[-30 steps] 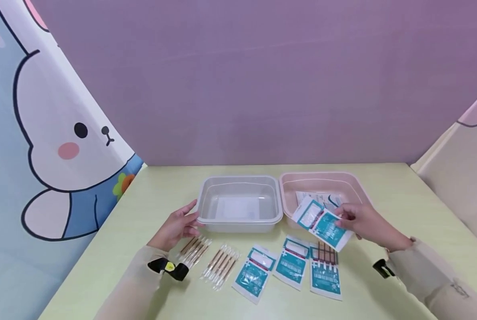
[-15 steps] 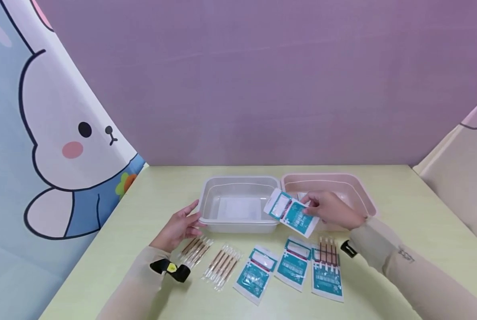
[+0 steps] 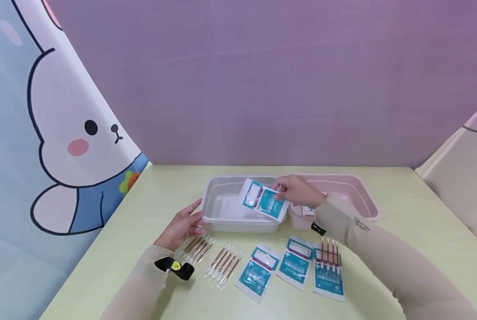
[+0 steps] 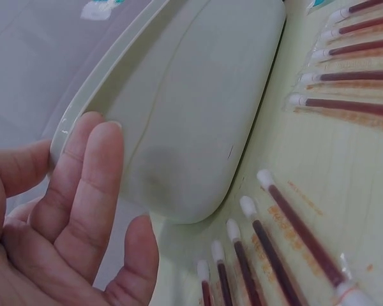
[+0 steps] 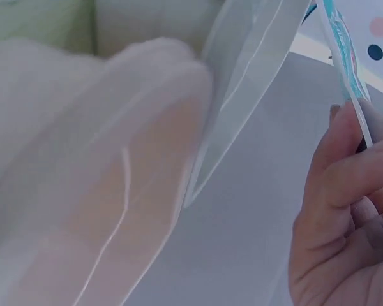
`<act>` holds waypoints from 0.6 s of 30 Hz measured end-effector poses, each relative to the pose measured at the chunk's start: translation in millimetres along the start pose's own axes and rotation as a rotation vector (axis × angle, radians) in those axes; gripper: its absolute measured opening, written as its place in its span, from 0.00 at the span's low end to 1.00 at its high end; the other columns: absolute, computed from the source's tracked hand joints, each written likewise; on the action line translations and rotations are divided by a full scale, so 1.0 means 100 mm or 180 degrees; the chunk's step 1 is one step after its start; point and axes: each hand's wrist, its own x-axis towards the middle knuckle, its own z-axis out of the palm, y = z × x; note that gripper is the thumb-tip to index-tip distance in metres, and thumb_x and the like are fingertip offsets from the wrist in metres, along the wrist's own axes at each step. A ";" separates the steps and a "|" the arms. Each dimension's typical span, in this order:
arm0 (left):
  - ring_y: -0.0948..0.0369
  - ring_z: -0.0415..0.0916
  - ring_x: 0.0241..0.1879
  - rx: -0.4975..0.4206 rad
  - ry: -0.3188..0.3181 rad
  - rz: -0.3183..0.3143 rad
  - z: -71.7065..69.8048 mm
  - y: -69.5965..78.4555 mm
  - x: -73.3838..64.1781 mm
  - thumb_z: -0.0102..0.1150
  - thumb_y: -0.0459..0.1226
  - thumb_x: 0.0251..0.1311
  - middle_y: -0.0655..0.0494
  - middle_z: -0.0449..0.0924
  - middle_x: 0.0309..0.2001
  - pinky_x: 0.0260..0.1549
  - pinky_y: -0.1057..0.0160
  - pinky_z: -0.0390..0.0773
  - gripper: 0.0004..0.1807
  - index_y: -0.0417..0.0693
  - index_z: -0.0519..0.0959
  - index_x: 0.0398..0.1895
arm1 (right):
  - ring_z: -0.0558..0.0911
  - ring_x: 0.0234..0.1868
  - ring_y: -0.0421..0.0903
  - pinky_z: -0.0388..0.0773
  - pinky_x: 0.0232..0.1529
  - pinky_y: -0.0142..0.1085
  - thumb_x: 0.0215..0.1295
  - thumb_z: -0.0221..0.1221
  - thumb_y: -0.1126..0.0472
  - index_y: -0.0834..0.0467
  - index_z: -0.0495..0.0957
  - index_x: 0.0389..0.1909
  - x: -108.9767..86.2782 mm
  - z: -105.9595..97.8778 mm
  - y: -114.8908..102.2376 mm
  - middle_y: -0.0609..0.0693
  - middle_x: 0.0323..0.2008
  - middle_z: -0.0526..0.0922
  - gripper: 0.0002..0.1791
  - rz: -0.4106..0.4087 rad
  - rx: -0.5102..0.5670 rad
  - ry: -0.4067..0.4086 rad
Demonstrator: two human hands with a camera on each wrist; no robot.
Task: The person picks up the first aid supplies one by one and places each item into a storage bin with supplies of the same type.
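My right hand (image 3: 296, 190) pinches a flat teal-and-white packet (image 3: 271, 202) by its right edge, thumb against fingers. It holds the packet tilted over the front right of a grey-white plastic bin (image 3: 238, 226). In the right wrist view the packet (image 5: 348, 54) shows edge-on, upright between the fingertips. My left hand (image 3: 182, 226) touches the left side of the same bin. In the left wrist view its fingers (image 4: 97, 185) lie against the bin's outer wall (image 4: 198, 95) below the rim, fairly straight; one digit's tip is hidden behind the rim.
A pink bin (image 3: 356, 186) stands right of the grey-white one, a printed packet (image 3: 308, 211) partly visible inside. On the table in front lie two bundles of brown-stemmed cotton swabs (image 3: 224, 264), two teal packets (image 3: 257, 273) and a third (image 3: 328, 282) with swabs on top.
My right hand has carried the teal-and-white packet leftward from over the pink bin to over the grey-white bin. My left hand has stayed at the bin's left side.
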 end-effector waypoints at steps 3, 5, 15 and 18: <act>0.66 0.77 0.19 -0.0026 0.0020 -0.0003 -0.01 -0.01 -0.01 0.46 0.37 0.72 0.55 0.82 0.28 0.28 0.68 0.78 0.32 0.50 0.50 0.76 | 0.76 0.29 0.45 0.75 0.28 0.33 0.63 0.60 0.69 0.65 0.80 0.45 0.10 0.05 -0.08 0.53 0.33 0.81 0.10 0.0058 0.0015 -0.0078; 0.66 0.77 0.19 -0.0044 0.0016 0.0003 -0.03 -0.01 -0.02 0.46 0.38 0.72 0.55 0.82 0.28 0.28 0.68 0.78 0.32 0.50 0.49 0.76 | 0.76 0.30 0.45 0.75 0.30 0.33 0.63 0.61 0.69 0.65 0.81 0.45 0.15 0.07 -0.13 0.53 0.34 0.81 0.10 0.0024 -0.0047 -0.0105; 0.66 0.77 0.20 0.0019 0.0005 -0.0042 -0.02 0.00 -0.05 0.47 0.38 0.72 0.54 0.83 0.29 0.28 0.67 0.77 0.32 0.49 0.50 0.76 | 0.71 0.22 0.43 0.67 0.17 0.32 0.63 0.61 0.66 0.59 0.81 0.46 0.47 0.11 -0.25 0.53 0.37 0.80 0.10 0.0568 0.0125 -0.0376; 0.65 0.78 0.20 0.0042 -0.0014 -0.0040 0.00 0.01 -0.05 0.46 0.38 0.73 0.54 0.83 0.29 0.28 0.67 0.77 0.31 0.49 0.51 0.75 | 0.76 0.27 0.44 0.70 0.17 0.31 0.64 0.59 0.69 0.60 0.81 0.47 0.55 0.13 -0.28 0.53 0.38 0.80 0.11 0.0791 0.0254 -0.0451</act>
